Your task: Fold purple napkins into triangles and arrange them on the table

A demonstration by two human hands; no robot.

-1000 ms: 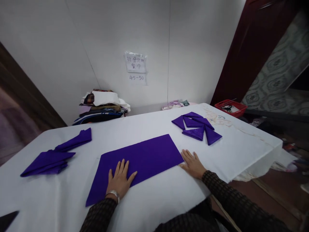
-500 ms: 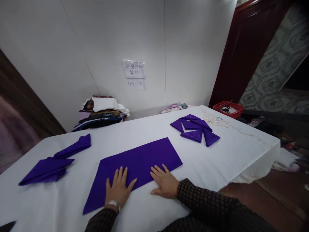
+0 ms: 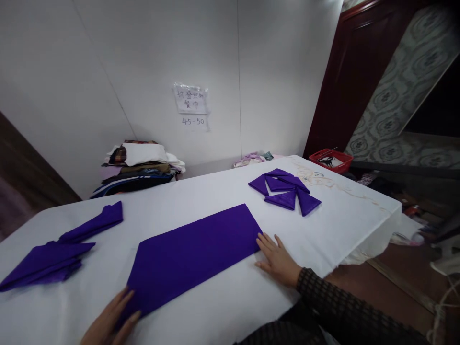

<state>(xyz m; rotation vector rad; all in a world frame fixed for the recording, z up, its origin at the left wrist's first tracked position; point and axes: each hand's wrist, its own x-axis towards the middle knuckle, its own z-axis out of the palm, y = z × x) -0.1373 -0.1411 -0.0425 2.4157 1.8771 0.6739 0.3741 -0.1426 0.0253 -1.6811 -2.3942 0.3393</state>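
A purple cloth napkin lies flat as a long folded strip on the white tablecloth in front of me. My left hand is at its near left corner, fingers and thumb apart, with part of the hand cut off by the lower edge of the view. At the near right corner rests my right hand, fingers stretched out and the tips touching the cloth. Several purple napkins folded into triangles lie beyond it to the right. To the left are loosely folded purple napkins.
A stack of folded clothes stands at the back left against the wall, below a paper sign. At the far right end is a red basket with things in it. The table's right edge drops to the floor.
My hands have spread apart along the napkin: the left moved to its left near corner, the right to its right near corner. The view has shifted slightly right.
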